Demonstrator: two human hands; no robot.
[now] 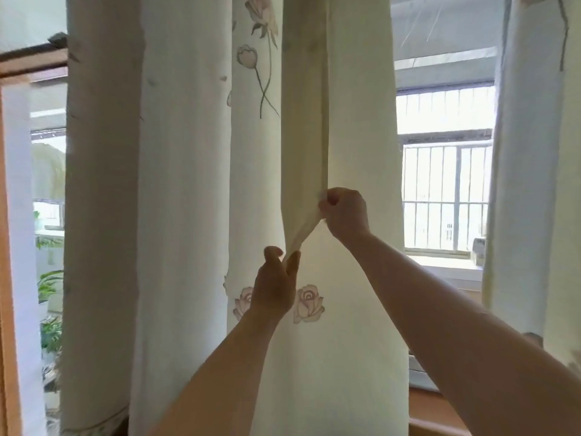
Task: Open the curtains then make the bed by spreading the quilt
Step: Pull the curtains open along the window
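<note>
The curtain step is in hand and the bed has not been reached: neither bed nor quilt shows in this view, which is filled by the window and its drapes. The cream, rose-printed left curtain [195, 199] hangs in broad folds across most of the frame, while the right curtain [531, 184] hangs at the far side, with a gap of bright window [446, 184] and its bars between them. Both hands work on the inner edge of the left curtain, where a narrow strip of the same cream cloth [303, 229] runs slanting from one hand to the other; whether it is a tie-band or just the folded hem cannot be told. The right hand [344, 212] is the higher one, closed in a fist around the upper end of that strip. The left hand [276, 287] is lower, its thumb and forefinger pinching the lower end, the other fingers hidden behind it. Judging by this, the opening is partly done, since daylight already shows between the panels, but the left curtain hangs over much of the glass. The next move probably calls for gathering the loose folds toward the left frame, keeping hold of the strip so it can go round the bunched cloth, and only then turning to the bed
</note>
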